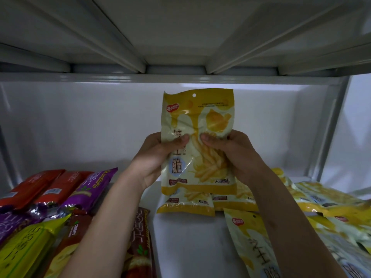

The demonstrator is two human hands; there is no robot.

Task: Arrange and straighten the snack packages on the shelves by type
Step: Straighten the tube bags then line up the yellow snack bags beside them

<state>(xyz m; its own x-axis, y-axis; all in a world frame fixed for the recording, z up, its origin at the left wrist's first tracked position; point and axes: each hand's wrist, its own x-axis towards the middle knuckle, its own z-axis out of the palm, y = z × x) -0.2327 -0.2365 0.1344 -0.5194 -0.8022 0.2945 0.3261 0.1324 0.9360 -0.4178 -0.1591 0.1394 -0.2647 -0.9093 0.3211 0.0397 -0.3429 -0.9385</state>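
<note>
One yellow-and-white snack package (197, 141) is held up in front of the white back wall (80, 125) of the shelf bay, clear of the shelf board (180, 237). Its long axis stands upright, the sealed top edge with the punched hang-hole uppermost and the printed face toward the person. Two hands are on it. The left hand (158, 155) grips the left edge, thumb pressed on the front and fingers behind. The right hand (230, 155) grips the right edge likewise, thumb on the front. Both grips are closed on the bag at about mid-height.

Below it, two packages of the same yellow type (186, 203) lie flat on the board, side by side, their upper parts hidden behind the held bag. One more of that type (249, 243) lies nearer, under the right forearm, its lower end cut off by the frame. At the right a loose heap of further yellow packages (329, 207) overlaps; their number cannot be made out.

At the left lie long packages, each with its long axis running front to back: two red ones (38, 187), one purple one (90, 189) beside them, one yellow-green one (26, 245) in front, and one brown one (72, 235) partly under the left forearm. Another dark red long package (140, 241) lies just right of that forearm. A second purple wrapper at the far left is cut off and hard to read.

The underside of the upper shelf (180, 33) fills the top of the view.
</note>
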